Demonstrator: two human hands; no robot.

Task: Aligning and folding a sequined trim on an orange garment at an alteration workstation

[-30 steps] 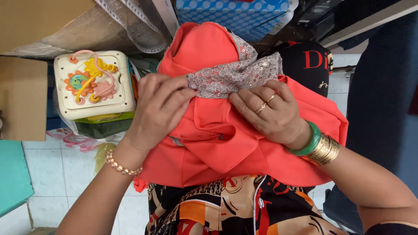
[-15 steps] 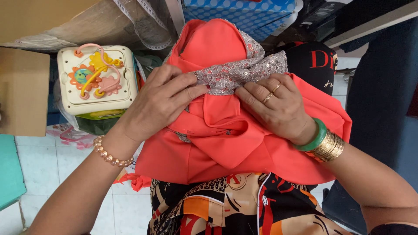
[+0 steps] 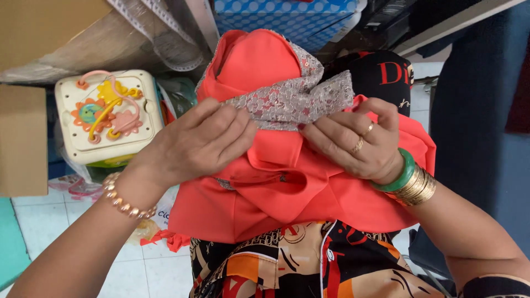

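We are looking down past our patterned orange-and-black garment [image 3: 287, 265] at a coral-red cloth [image 3: 287, 193] bunched on our lap. Our left hand [image 3: 199, 144] is lying curled over the cloth, its fingertips pinching the near edge of a grey sequinned lace band [image 3: 292, 102]. Our right hand [image 3: 353, 144], wearing rings, a green bangle and gold bangles, is pinching the same band from the other side, fingers bent. Beyond, to the left, a cream activity-cube toy [image 3: 107, 118] is sitting beside a cardboard box [image 3: 22, 140], and a blue dotted box [image 3: 287, 16] is standing farthest back.
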